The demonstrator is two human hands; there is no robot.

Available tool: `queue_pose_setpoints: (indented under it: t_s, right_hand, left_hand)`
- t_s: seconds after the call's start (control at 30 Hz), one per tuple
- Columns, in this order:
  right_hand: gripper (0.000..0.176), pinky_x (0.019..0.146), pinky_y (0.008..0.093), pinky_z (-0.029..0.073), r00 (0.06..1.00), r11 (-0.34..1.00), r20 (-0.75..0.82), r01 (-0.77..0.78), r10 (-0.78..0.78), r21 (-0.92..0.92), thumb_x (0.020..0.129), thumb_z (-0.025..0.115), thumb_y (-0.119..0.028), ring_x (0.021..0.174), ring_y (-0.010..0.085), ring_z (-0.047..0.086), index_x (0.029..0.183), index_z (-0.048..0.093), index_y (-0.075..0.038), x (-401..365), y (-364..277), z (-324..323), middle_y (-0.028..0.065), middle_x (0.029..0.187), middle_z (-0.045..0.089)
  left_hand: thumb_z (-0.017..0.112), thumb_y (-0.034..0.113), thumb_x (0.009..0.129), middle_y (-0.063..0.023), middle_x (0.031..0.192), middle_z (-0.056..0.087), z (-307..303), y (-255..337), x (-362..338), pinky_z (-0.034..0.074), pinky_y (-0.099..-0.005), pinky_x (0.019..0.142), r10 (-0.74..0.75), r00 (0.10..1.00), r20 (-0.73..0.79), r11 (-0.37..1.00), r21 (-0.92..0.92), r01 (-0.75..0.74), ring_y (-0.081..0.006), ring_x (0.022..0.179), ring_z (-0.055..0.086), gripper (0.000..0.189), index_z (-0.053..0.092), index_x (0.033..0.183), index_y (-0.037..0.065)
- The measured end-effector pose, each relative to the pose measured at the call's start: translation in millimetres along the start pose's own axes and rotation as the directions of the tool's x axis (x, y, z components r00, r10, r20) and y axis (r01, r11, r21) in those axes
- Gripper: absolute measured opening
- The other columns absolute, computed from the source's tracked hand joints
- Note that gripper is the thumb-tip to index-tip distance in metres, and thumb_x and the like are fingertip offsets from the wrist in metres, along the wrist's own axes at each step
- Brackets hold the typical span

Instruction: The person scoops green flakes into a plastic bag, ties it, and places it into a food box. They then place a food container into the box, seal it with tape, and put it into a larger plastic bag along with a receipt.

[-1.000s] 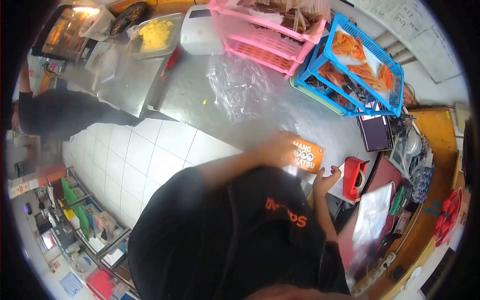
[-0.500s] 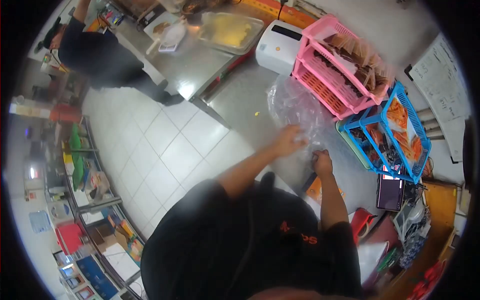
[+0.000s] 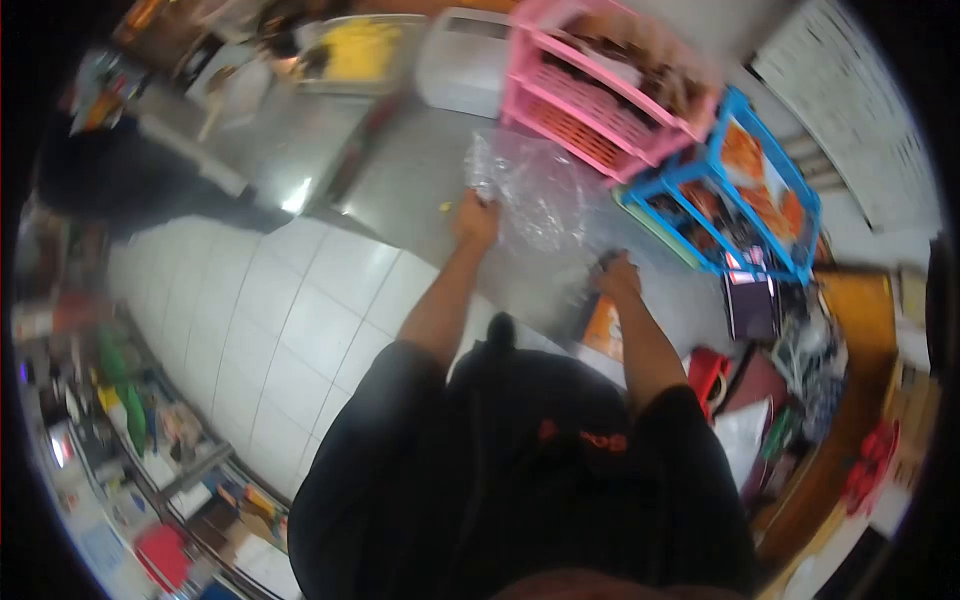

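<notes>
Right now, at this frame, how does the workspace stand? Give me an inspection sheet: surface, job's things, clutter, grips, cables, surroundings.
Surface: metal counter, a yellow scrap on it.
Job's things: clear bag lying rumpled; orange card, partly hidden.
Clutter: pink rack and blue rack, both loaded; red tape dispenser.
Grips: left hand at the bag's left edge; right hand just above the card; blur hides how firmly either holds.
Cables: too blurred to tell.
Surroundings: another person at left, tiled floor, whiteboard at upper right.
</notes>
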State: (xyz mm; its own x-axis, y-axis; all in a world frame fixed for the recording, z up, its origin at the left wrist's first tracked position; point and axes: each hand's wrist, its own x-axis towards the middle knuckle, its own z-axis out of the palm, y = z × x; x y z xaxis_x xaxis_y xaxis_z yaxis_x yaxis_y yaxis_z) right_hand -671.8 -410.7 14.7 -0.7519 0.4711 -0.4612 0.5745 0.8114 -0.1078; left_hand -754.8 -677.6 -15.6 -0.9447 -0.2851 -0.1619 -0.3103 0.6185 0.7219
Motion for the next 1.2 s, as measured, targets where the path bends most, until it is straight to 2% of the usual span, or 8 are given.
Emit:
queue_pose_setpoints:
  t_s: [0.2, 0.4, 0.47, 0.67, 0.77, 0.9, 1.03, 1.2]
  right_hand:
    - [0.016, 0.078, 0.0419, 0.052, 0.945, 0.937, 0.165, 0.308, -0.282, -0.164, 0.076, 0.06, -0.016, 0.087, 0.0355, 0.064, 0.085, 0.065, -0.004, 33, 53, 30, 0.0195, 0.094, 0.065]
    - [0.015, 0.066, 0.0389, 0.049, 0.92, 0.71, -0.385, 0.223, 0.074, 0.668, 0.082, 0.051, -0.011, 0.07, 0.0329, 0.061, 0.083, 0.061, -0.001, -4, 32, -20, 0.0203, 0.084, 0.061]
    - [0.009, 0.061, 0.0372, 0.045, 0.734, 0.205, -0.671, 0.644, 0.107, 0.737, 0.08, 0.053, -0.008, 0.07, 0.0305, 0.057, 0.081, 0.058, -0.001, -44, -4, -49, 0.0178, 0.082, 0.053]
    - [0.011, 0.076, 0.0342, 0.049, 0.171, 0.123, -0.637, 0.985, -0.752, 0.119, 0.075, 0.053, 0.003, 0.088, 0.0255, 0.056, 0.083, 0.059, -0.001, -131, -95, -69, 0.0149, 0.093, 0.056]
    - [0.021, 0.086, 0.0446, 0.046, 0.619, 0.635, -0.146, 0.762, -0.772, -0.13, 0.074, 0.052, 0.0, 0.098, 0.0356, 0.056, 0.093, 0.061, -0.002, -80, -107, -19, 0.0194, 0.104, 0.057]
    - [0.032, 0.086, 0.0421, 0.047, 0.515, 0.543, -0.178, 0.815, -0.839, -0.201, 0.07, 0.05, 0.005, 0.097, 0.0321, 0.058, 0.099, 0.061, -0.002, -69, -76, -10, 0.0178, 0.108, 0.058]
    - [0.05, 0.092, 0.0421, 0.043, 0.469, 0.207, -0.468, 0.837, -0.749, 0.507, 0.067, 0.048, 0.006, 0.108, 0.0315, 0.055, 0.116, 0.053, -0.001, -94, -17, -97, 0.0163, 0.112, 0.058]
    - [0.085, 0.103, 0.0455, 0.034, 0.669, 0.616, -0.24, 0.742, -0.703, 0.263, 0.062, 0.074, -0.016, 0.116, 0.0344, 0.044, 0.137, 0.033, -0.013, -94, 83, -51, 0.017, 0.124, 0.046]
  left_hand:
    - [0.056, 0.023, 0.089, -0.0111, 0.056, 0.049, -32, 32, -15, 0.037, -0.0365, 0.05, 0.32, 0.93, -0.179, 0.912, -0.208, -0.354, -0.0216, 0.052, 0.047, 0.03, 0.051, 0.069, 0.001]
    - [0.055, 0.019, 0.09, -0.0082, 0.048, 0.049, -75, 63, -40, 0.035, -0.0326, 0.043, 0.321, 0.936, -0.147, 0.857, -0.376, -0.353, -0.0167, 0.043, 0.045, 0.036, 0.047, 0.06, 0.0]
    - [0.055, 0.02, 0.09, -0.008, 0.048, 0.05, -83, 66, -43, 0.035, -0.0313, 0.043, 0.313, 0.944, -0.107, 0.873, -0.36, -0.33, -0.0153, 0.043, 0.045, 0.038, 0.046, 0.059, 0.0]
    - [0.055, 0.02, 0.09, -0.0071, 0.048, 0.049, -101, 93, -65, 0.035, -0.0294, 0.043, 0.266, 0.962, 0.055, 0.915, -0.328, -0.234, -0.011, 0.043, 0.045, 0.038, 0.046, 0.058, 0.001]
    - [0.054, 0.017, 0.09, -0.0051, 0.048, 0.049, -105, 92, -70, 0.035, -0.027, 0.042, 0.181, 0.971, 0.155, 0.803, -0.593, -0.056, -0.0096, 0.043, 0.045, 0.035, 0.048, 0.059, 0.001]
    - [0.053, 0.016, 0.09, -0.0027, 0.05, 0.049, -113, 77, -67, 0.036, -0.0253, 0.042, 0.183, 0.966, 0.183, 0.836, -0.546, -0.055, -0.0087, 0.044, 0.046, 0.031, 0.053, 0.063, 0.0]
    - [0.053, 0.016, 0.089, -0.0029, 0.051, 0.05, -114, 68, -69, 0.036, -0.0248, 0.043, 0.113, 0.978, 0.176, 0.896, -0.443, -0.024, -0.0088, 0.044, 0.047, 0.029, 0.055, 0.065, 0.0]
    - [0.054, 0.02, 0.091, -0.0039, 0.05, 0.051, -109, 63, -66, 0.036, -0.0248, 0.043, 0.172, 0.969, 0.178, 0.884, -0.462, -0.073, -0.0091, 0.044, 0.047, 0.032, 0.056, 0.066, 0.0]
